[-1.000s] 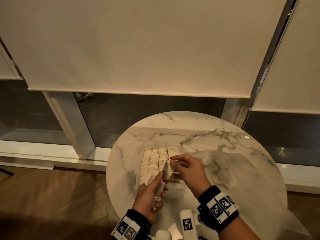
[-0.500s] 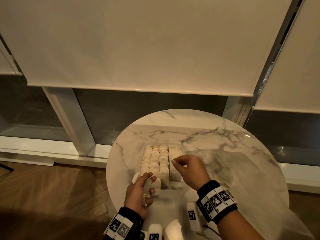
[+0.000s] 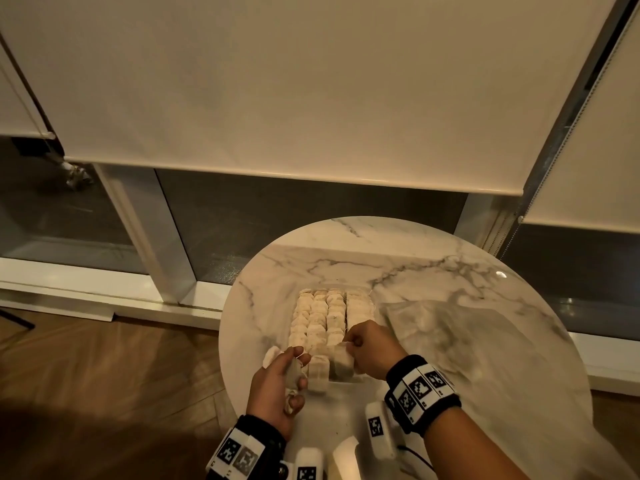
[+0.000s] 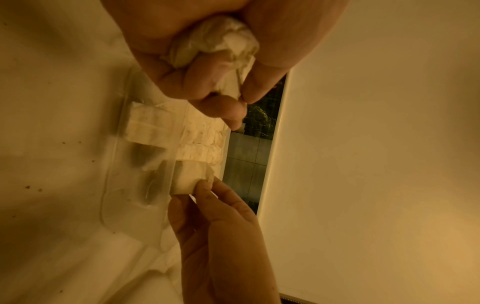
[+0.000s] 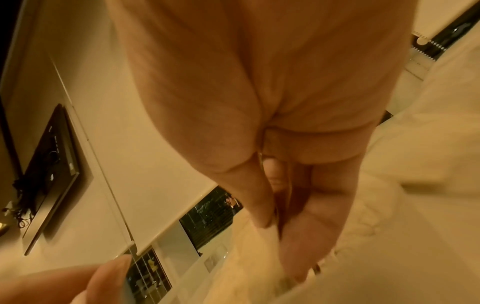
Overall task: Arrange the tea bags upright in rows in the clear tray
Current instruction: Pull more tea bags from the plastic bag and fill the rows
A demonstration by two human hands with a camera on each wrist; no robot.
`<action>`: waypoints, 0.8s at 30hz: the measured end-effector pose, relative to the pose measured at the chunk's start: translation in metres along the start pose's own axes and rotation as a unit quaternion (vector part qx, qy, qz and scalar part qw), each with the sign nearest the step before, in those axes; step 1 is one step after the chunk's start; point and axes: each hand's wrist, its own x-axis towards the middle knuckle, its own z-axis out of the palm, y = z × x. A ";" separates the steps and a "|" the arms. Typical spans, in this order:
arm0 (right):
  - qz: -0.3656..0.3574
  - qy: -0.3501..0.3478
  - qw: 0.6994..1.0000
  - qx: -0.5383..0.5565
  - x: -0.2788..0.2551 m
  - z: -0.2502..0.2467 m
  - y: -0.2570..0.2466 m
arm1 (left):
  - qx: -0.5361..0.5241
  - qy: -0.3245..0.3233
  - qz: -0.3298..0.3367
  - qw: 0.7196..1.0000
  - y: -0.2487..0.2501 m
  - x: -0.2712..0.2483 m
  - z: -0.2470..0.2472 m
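A clear tray [image 3: 377, 308] on the round marble table [image 3: 450, 341] holds rows of pale tea bags [image 3: 318, 317] standing upright. My right hand [image 3: 349, 344] pinches one tea bag [image 4: 191, 178] at the near end of the right-hand row, inside the tray [image 4: 111, 185]. My left hand [image 3: 294, 368] hovers at the tray's near left corner and grips a bunch of tea bags [image 4: 215, 44] in its curled fingers, with a string pinched at the fingertips. In the right wrist view the right hand [image 5: 275, 224] has thumb and fingers pressed together over the blurred bags.
A crumpled clear plastic bag [image 3: 450, 341] lies on the table right of the tray. The table's left edge [image 3: 225, 341] drops to a wooden floor. A window with roller blinds [image 3: 277, 81] stands behind the table. Small dark crumbs [image 4: 33, 188] dot the tabletop.
My left hand drew back from the tray toward me with its bunch of bags. My right hand moved down to the near end of the right row with one bag.
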 end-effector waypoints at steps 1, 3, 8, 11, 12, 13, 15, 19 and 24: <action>0.009 -0.013 1.000 -0.006 0.000 0.001 -0.001 | 0.001 0.000 0.000 1.000 0.000 0.000 0.000; 0.020 -0.032 0.999 -0.021 0.003 0.004 -0.003 | 0.002 0.000 0.000 1.000 0.000 0.001 -0.001; 0.051 -0.033 0.997 -0.052 0.014 0.015 -0.007 | 0.005 -0.001 -0.002 1.000 0.000 0.002 -0.002; 0.062 -0.013 0.995 -0.079 0.018 0.021 -0.008 | 0.006 0.003 -0.001 1.000 0.000 0.002 -0.002; 0.066 -0.009 0.994 -0.083 0.020 0.023 -0.008 | 0.007 0.003 0.000 1.000 0.001 0.002 -0.002; 0.072 -0.007 0.994 -0.084 0.020 0.025 -0.008 | 0.008 0.004 0.002 1.000 0.000 0.002 -0.003; 0.083 0.000 0.992 -0.092 0.020 0.029 -0.008 | 0.009 0.005 0.002 1.000 0.000 0.003 -0.003; 0.104 0.008 0.991 -0.089 0.022 0.032 -0.008 | 0.012 0.008 -0.001 1.000 0.001 0.002 -0.002; 0.122 -0.006 0.990 -0.066 0.023 0.030 -0.009 | 0.013 0.013 -0.003 1.000 0.003 0.000 -0.001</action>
